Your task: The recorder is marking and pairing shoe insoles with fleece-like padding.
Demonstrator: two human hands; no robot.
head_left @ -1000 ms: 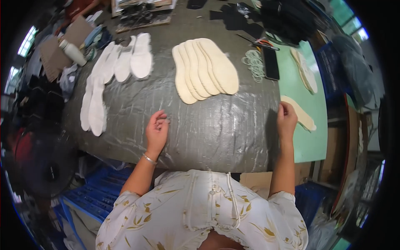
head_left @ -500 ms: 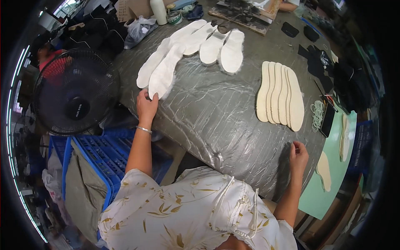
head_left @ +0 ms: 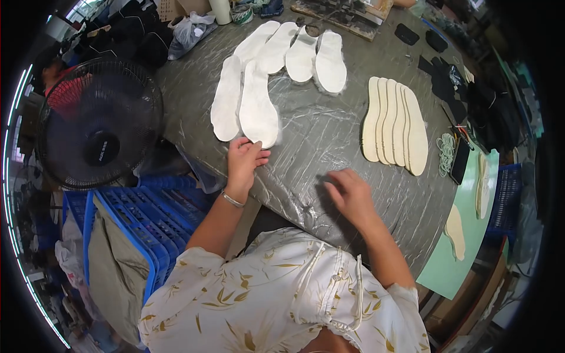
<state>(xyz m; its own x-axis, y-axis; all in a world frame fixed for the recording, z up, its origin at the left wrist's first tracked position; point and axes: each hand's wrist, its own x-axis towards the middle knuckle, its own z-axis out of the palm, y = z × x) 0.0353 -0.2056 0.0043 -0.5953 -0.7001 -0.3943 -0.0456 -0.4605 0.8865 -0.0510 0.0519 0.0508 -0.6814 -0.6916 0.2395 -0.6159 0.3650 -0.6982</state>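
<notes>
My left hand (head_left: 246, 166) is at the near end of a white fluffy-edged insole (head_left: 258, 112), its fingers closed on the rim. Just left of it lies a second white insole (head_left: 226, 101). More white insoles extend behind these: two side by side, then a pair further right, one of them the rightmost insole (head_left: 331, 63). My right hand (head_left: 352, 197) hovers over the near part of the table, thumb and fingers apart, with nothing in it. To its upper right, several cream insoles (head_left: 395, 123) lie in an overlapping fanned row.
A plastic-covered grey table (head_left: 312, 159) is before me. A black fan (head_left: 100, 123) and blue crates (head_left: 147, 235) stand at the left. On the right are green string (head_left: 446, 154), a dark phone-like slab (head_left: 460, 162) and a green board (head_left: 450, 273) with cream insoles.
My left hand has moved right, and the two near white insoles have swung rightward and now lie apart. My right hand has come from the right edge toward the middle, its fingers spreading.
</notes>
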